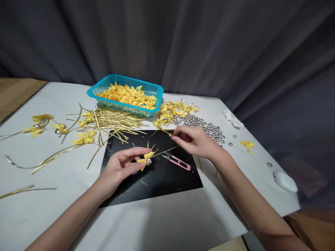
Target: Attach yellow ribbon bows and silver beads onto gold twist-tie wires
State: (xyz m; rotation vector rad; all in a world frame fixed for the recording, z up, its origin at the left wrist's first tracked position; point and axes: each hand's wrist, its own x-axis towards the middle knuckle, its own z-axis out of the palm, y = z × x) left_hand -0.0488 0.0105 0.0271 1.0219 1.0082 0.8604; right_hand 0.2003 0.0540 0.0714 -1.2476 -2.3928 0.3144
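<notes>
My left hand (125, 164) pinches a yellow ribbon bow (142, 161) between thumb and fingers. A round silver bell (149, 161) sits at the middle of the bow. From the bow a thin gold tie (167, 151) runs up to the right, towards my right hand (193, 139), whose thumb and forefinger are closed on its far part. Both hands are above a black mat (157, 184). Pink thread snips (180, 162) lie on the mat, below and between the hands, with small gold scraps around them.
Behind the mat stands a blue basket (125, 104) of yellow bows, with a heap of gold ties (117, 118) in front. Silver bells (193, 120) and finished bows (175, 108) lie right of it. A white oval object (285, 181) rests near the table's right edge.
</notes>
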